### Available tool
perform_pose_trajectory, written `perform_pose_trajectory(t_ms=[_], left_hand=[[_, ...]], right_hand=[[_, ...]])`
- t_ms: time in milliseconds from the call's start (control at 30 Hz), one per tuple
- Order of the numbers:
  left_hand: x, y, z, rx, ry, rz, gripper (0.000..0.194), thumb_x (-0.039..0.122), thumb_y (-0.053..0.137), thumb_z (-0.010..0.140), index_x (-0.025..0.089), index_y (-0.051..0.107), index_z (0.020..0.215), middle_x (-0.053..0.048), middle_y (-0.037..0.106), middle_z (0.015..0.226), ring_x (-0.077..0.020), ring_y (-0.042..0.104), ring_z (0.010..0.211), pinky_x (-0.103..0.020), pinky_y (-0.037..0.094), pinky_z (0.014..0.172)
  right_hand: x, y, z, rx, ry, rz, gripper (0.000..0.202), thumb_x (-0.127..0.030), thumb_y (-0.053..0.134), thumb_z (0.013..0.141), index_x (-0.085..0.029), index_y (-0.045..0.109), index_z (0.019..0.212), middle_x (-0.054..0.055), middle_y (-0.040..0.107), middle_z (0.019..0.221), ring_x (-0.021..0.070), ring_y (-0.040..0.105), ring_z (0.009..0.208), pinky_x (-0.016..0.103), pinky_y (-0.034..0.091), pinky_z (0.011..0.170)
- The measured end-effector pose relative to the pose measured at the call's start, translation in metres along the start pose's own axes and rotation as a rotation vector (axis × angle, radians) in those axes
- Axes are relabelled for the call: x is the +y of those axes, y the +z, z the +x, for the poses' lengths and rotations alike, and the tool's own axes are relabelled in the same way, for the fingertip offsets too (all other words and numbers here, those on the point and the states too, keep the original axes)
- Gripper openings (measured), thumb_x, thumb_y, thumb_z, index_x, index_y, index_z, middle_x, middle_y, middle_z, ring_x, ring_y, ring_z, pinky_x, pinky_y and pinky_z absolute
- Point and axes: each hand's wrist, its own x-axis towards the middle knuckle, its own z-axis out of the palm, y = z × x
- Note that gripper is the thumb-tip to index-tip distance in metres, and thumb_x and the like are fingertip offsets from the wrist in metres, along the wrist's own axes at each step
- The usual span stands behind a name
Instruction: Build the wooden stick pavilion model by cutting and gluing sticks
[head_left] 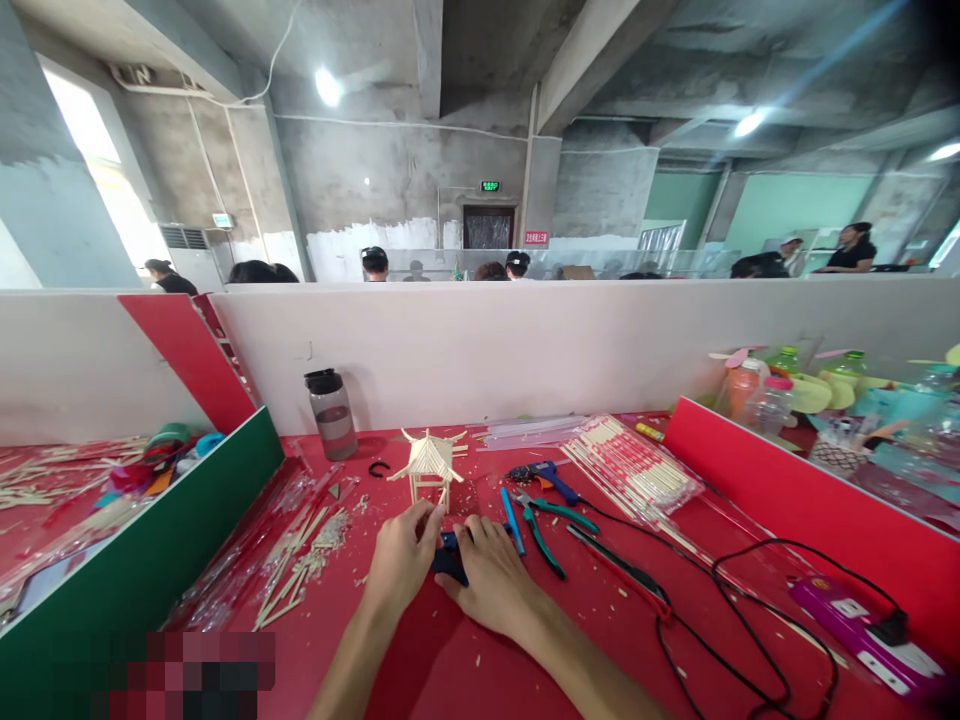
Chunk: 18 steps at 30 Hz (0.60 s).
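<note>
A small pavilion model made of pale wooden sticks (429, 462) stands upright on the red table, just beyond my hands. My left hand (405, 555) is closed in a pinch in front of the model; what its fingertips hold is too small to make out. Beside it, my right hand (495, 575) lies with fingers curled over a dark blue object (450, 565), mostly covered, its kind unclear. Just right of that hand are a blue pen-like stick (513, 522) and green-handled cutting pliers (544, 540). A blue glue gun (546, 478) lies behind them.
A water bottle (331, 415) stands at the back left. Loose sticks (289, 580) and scraps litter the left side. Bundled sticks (630, 460) lie at the right, near black cables (739, 590) and a purple power strip (862, 635). Green (187, 530) and red (795, 470) dividers flank the table.
</note>
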Motion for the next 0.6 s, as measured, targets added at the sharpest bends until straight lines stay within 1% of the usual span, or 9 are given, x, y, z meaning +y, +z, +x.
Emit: perform_pose_trajectory(t_ms=[100, 200, 267, 333, 400, 500, 567, 600], left_hand=[[-0.001, 0.003, 0.000, -0.008, -0.001, 0.031, 0.035, 0.045, 0.039, 0.098, 0.022, 0.050, 0.073, 0.002, 0.059, 0.060, -0.0148, 0.058, 0.056, -0.022, 0.035, 0.057], [-0.003, 0.006, 0.001, -0.003, 0.009, 0.055, 0.031, 0.042, 0.037, 0.098, 0.023, 0.047, 0.075, 0.003, 0.054, 0.059, -0.0146, 0.055, 0.055, -0.022, 0.032, 0.056], [-0.004, 0.007, 0.002, 0.002, 0.017, 0.062, 0.030, 0.040, 0.038, 0.098, 0.023, 0.047, 0.075, 0.004, 0.052, 0.059, -0.0142, 0.053, 0.055, -0.022, 0.031, 0.056], [-0.004, 0.007, 0.002, 0.011, 0.026, 0.069, 0.029, 0.039, 0.039, 0.098, 0.023, 0.047, 0.075, 0.004, 0.051, 0.059, -0.0137, 0.052, 0.055, -0.022, 0.030, 0.056], [-0.004, 0.007, 0.002, 0.020, 0.034, 0.071, 0.029, 0.038, 0.040, 0.097, 0.022, 0.048, 0.075, 0.004, 0.052, 0.061, -0.0134, 0.052, 0.057, -0.022, 0.031, 0.057], [-0.004, 0.009, 0.003, 0.027, 0.028, 0.061, 0.029, 0.039, 0.041, 0.097, 0.022, 0.052, 0.077, 0.004, 0.055, 0.063, -0.0131, 0.053, 0.058, -0.022, 0.031, 0.058], [-0.005, 0.011, 0.004, 0.026, 0.007, 0.058, 0.029, 0.039, 0.042, 0.096, 0.022, 0.053, 0.076, 0.004, 0.054, 0.061, -0.0131, 0.052, 0.057, -0.022, 0.030, 0.057], [-0.005, 0.012, 0.006, 0.023, -0.002, 0.056, 0.029, 0.039, 0.043, 0.096, 0.022, 0.053, 0.075, 0.004, 0.053, 0.059, -0.0130, 0.052, 0.056, -0.022, 0.030, 0.057]], right_hand=[[0.000, 0.002, -0.001, 0.015, -0.007, 0.020, 0.056, -0.045, 0.065, 0.087, -0.010, 0.057, 0.129, 0.019, 0.059, 0.121, 0.0354, 0.053, 0.114, 0.051, 0.040, 0.104], [0.000, 0.007, -0.002, 0.028, -0.034, 0.053, 0.065, -0.049, 0.066, 0.085, -0.009, 0.054, 0.135, 0.022, 0.056, 0.131, 0.0377, 0.048, 0.126, 0.053, 0.033, 0.111], [0.000, 0.008, -0.002, 0.044, -0.047, 0.081, 0.066, -0.050, 0.067, 0.085, -0.010, 0.053, 0.135, 0.022, 0.053, 0.137, 0.0384, 0.045, 0.131, 0.054, 0.032, 0.113], [-0.001, 0.005, -0.001, 0.065, -0.046, 0.129, 0.061, -0.047, 0.068, 0.084, -0.013, 0.055, 0.132, 0.020, 0.055, 0.136, 0.0376, 0.046, 0.130, 0.054, 0.035, 0.111], [0.000, -0.002, 0.001, 0.090, -0.038, 0.198, 0.049, -0.040, 0.068, 0.085, -0.017, 0.058, 0.126, 0.016, 0.060, 0.129, 0.0344, 0.052, 0.123, 0.050, 0.041, 0.106], [0.006, -0.020, 0.007, 0.153, -0.005, 0.323, 0.029, -0.026, 0.062, 0.089, -0.019, 0.061, 0.117, 0.011, 0.066, 0.115, 0.0279, 0.060, 0.112, 0.042, 0.047, 0.098], [0.013, -0.033, 0.015, 0.195, 0.031, 0.415, 0.019, -0.023, 0.056, 0.092, -0.020, 0.061, 0.110, 0.008, 0.069, 0.107, 0.0241, 0.064, 0.103, 0.038, 0.049, 0.093], [0.019, -0.040, 0.019, 0.214, 0.059, 0.462, 0.016, -0.022, 0.055, 0.092, -0.020, 0.061, 0.106, 0.007, 0.071, 0.100, 0.0219, 0.067, 0.094, 0.035, 0.051, 0.087]])
